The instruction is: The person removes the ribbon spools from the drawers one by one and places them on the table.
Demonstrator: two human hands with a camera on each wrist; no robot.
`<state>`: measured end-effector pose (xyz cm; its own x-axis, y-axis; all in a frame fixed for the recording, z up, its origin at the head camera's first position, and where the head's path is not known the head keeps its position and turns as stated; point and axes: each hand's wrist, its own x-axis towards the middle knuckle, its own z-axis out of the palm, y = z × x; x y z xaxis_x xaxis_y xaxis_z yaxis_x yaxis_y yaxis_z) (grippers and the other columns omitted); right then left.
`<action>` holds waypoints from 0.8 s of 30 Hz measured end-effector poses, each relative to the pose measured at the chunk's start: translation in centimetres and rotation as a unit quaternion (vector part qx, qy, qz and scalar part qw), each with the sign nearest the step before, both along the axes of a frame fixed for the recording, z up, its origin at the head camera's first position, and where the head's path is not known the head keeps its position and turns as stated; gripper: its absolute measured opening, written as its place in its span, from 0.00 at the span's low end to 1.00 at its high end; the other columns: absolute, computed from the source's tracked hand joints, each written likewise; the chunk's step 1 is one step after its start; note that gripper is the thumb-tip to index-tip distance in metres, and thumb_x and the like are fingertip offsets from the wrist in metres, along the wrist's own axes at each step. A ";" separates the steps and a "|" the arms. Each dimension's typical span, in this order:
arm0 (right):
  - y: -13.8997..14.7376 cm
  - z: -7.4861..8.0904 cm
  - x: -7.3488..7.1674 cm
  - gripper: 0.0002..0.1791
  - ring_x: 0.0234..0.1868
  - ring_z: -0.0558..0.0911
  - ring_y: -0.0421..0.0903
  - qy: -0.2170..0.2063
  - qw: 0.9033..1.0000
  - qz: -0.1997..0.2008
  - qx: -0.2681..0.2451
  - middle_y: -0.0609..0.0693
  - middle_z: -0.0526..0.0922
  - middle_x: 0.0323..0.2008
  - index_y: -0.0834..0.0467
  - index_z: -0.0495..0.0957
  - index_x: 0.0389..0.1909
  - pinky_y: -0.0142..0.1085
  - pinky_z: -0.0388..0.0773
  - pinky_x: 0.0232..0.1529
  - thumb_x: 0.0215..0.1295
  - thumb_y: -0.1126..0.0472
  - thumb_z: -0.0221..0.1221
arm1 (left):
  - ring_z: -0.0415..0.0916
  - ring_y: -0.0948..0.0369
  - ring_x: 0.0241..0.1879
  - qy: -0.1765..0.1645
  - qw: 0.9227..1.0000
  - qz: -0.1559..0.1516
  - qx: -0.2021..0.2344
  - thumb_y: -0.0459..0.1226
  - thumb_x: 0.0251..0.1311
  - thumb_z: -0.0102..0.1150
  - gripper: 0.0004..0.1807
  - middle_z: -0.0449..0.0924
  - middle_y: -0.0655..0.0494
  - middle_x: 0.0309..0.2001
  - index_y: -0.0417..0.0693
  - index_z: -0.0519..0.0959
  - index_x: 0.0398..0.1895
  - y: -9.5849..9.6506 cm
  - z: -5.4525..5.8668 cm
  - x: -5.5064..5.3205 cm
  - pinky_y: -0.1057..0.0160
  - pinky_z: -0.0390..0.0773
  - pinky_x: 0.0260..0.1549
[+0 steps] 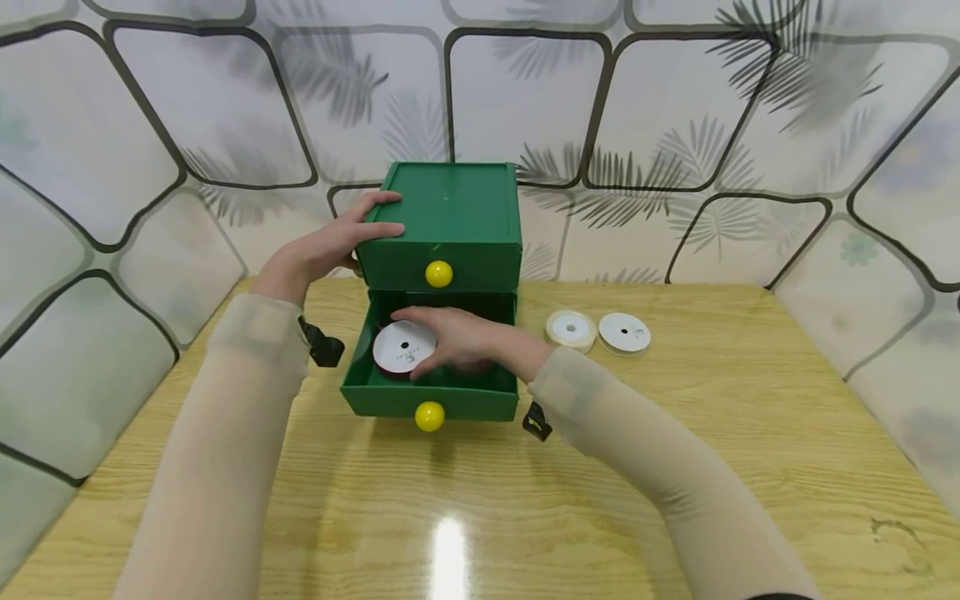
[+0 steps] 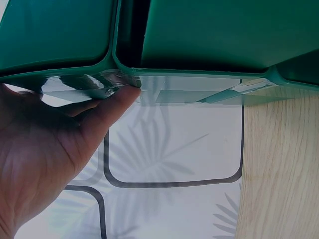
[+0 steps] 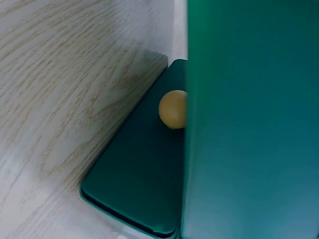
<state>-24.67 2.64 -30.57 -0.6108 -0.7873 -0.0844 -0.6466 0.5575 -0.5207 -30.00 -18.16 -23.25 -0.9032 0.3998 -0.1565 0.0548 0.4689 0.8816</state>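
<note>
My right hand (image 1: 465, 333) reaches into the pulled-out drawer (image 1: 360, 400) of a green drawer box (image 1: 450, 200) and grips a ribbon spool (image 1: 396, 354). Its thumb and fingers lie at opposite sides of the spool's rim. The spool has a white printed face, a dark centre hole and a dark red edge. My left hand (image 1: 326, 246) rests at the box's upper left edge, with straight fingers on the top. In the left wrist view the left thumb (image 2: 112, 112) touches the side wall. The right hand is hidden in the right wrist view.
Two more ribbon spools, one cream-edged (image 1: 570, 329) and one white (image 1: 625, 332), lie on the wooden table (image 1: 712, 433) right of the box. Yellow round knobs mark the top drawer (image 1: 438, 273) and the pulled-out one (image 1: 430, 416). A lower green front (image 3: 134, 169) also carries a knob.
</note>
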 end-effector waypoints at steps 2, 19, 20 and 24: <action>-0.1 0.0 0.0 0.47 0.63 0.68 0.48 0.004 1.000 0.000 0.004 0.53 0.65 0.69 0.57 0.59 0.73 0.37 0.62 0.62 0.55 0.54 0.72 | 0.54 0.42 0.65 0.000 1.000 -0.001 0.001 0.53 0.67 0.52 0.40 0.33 0.51 0.76 0.67 0.44 0.76 0.0 0.0 -0.1 0.36 0.65 0.53; -0.1 0.3 0.3 0.43 0.57 0.71 0.47 0.034 0.999 -0.008 -0.007 0.54 0.68 0.65 0.58 0.63 0.70 0.35 0.66 0.57 0.57 0.50 0.70 | 0.54 0.42 0.65 0.002 1.000 0.001 -0.004 0.54 0.67 0.52 0.40 0.31 0.53 0.76 0.68 0.44 0.77 0.0 -0.1 0.0 0.38 0.65 0.52; 0.0 0.3 0.3 0.42 0.56 0.71 0.46 0.032 0.999 -0.008 -0.013 0.54 0.68 0.65 0.58 0.63 0.70 0.35 0.66 0.57 0.57 0.50 0.70 | 0.54 0.42 0.65 0.003 1.000 0.000 -0.004 0.54 0.67 0.52 0.40 0.31 0.53 0.76 0.68 0.44 0.77 0.0 -0.1 -0.1 0.38 0.65 0.52; 0.4 0.7 0.6 0.42 0.57 0.71 0.46 0.027 0.999 -0.001 -0.041 0.54 0.68 0.65 0.58 0.64 0.70 0.33 0.67 0.56 0.57 0.51 0.70 | 0.53 0.42 0.65 0.005 1.000 0.004 -0.005 0.54 0.67 0.52 0.40 0.30 0.53 0.76 0.68 0.43 0.77 0.0 -0.2 -0.1 0.38 0.65 0.52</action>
